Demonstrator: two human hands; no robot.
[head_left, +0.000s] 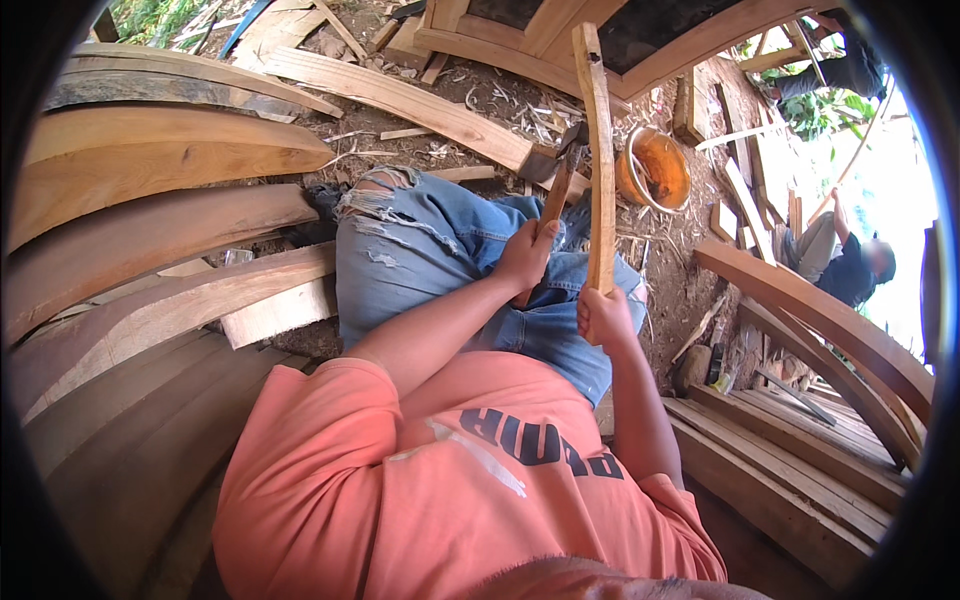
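My left hand (523, 262) is closed round the wooden handle of a hammer (557, 195). Its dark metal head is up, above my jeans-covered legs. My right hand (606, 317) grips the lower end of a long, narrow wooden strip (598, 160), which stands nearly upright in the view and passes just right of the hammer head. Whether the head touches the strip I cannot tell. Beyond them a flat wooden plank (400, 95) lies slantwise on the ground.
Several thick curved boards (170, 150) are stacked at my left. An orange bucket (655, 170) stands ahead to the right. A wooden frame with dark panels (540, 40) is at the far side. More beams (800, 310) lie at right, where a co-worker (850, 268) sits.
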